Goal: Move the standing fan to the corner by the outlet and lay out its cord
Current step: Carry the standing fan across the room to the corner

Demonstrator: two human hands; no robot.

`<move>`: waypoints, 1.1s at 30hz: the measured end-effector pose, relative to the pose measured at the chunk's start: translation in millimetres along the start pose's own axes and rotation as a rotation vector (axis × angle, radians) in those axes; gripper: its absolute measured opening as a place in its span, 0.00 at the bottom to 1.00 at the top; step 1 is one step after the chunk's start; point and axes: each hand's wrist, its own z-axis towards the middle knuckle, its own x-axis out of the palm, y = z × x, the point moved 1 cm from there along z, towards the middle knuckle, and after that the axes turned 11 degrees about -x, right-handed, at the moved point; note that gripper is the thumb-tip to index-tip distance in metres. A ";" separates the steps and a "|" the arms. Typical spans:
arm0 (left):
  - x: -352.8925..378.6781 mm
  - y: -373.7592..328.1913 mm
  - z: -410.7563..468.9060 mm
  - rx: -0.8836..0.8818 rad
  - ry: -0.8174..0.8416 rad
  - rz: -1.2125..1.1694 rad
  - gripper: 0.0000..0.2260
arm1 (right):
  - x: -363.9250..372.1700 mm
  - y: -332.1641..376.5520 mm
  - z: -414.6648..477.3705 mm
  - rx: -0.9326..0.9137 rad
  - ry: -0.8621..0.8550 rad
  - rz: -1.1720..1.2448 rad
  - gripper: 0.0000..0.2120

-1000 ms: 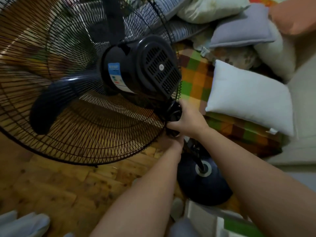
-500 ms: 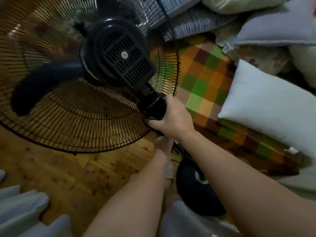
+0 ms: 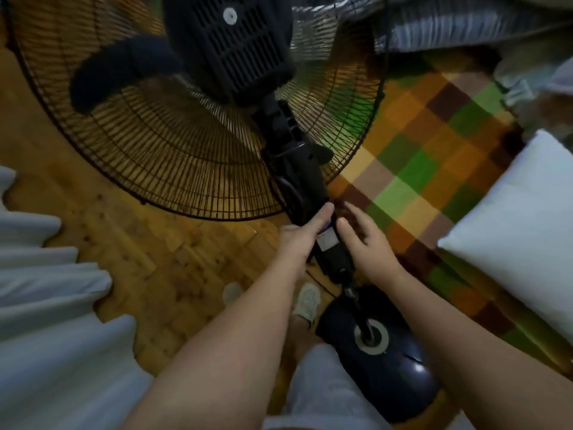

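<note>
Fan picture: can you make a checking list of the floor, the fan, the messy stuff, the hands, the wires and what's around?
Surface: wooden floor.
Job's things: standing fan, round base at the bottom; lifted or standing, cannot tell.
Clutter: white pillow on a checked blanket.
Hands: left hand grips the fan's column; right hand open beside it.
Cables: thin dark cord near the column's lower end; outlet not seen.
Surroundings: pale curtain at left.

Dim warm indoor light, soft throughout — motion blur, strong wide-angle bending at the edges
</note>
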 end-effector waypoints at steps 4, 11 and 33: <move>-1.9 -7.9 11.3 0.025 0.009 -0.035 0.47 | 8.6 -48.4 5.4 0.287 0.045 0.130 0.39; -15.0 -17.5 41.2 0.065 0.006 -0.107 0.54 | 42.0 -32.2 50.7 0.260 0.151 0.285 0.43; -30.7 -7.7 69.8 0.033 0.040 -0.215 0.56 | 81.3 -27.4 70.2 0.187 0.139 0.285 0.31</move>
